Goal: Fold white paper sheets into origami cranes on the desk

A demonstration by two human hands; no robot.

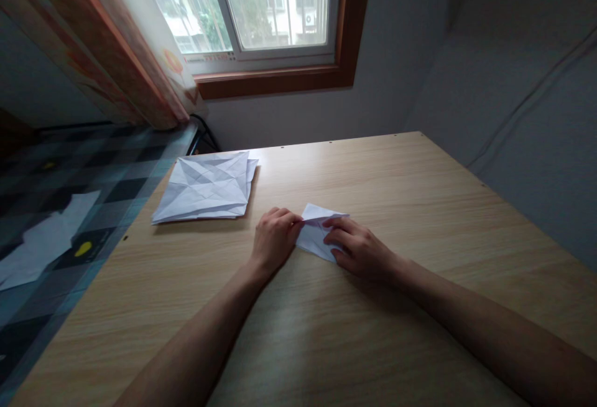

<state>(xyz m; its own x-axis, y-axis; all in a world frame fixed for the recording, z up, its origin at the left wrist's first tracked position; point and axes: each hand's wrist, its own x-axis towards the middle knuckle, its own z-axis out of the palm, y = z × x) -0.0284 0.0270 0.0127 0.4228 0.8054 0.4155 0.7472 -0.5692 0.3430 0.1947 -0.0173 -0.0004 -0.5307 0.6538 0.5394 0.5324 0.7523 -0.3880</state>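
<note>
A small folded sheet of white paper (317, 236) lies on the wooden table in front of me, with a raised fold along its far side. My left hand (277, 236) is closed at the paper's left corner, thumb and fingers pinching its edge. From the right, my right hand (358, 246) rests over the paper with bent, slightly spread fingers, the fingertips touching its surface. Part of the right side of the paper is hidden under those fingers.
A stack of creased white paper sheets (209, 186) sits at the table's far left. The light wooden table (420, 208) meets the wall by the window. Left of it, a checked cloth surface (140, 155) carries loose white paper (46, 242). A curtain (107, 40) hangs beside the window.
</note>
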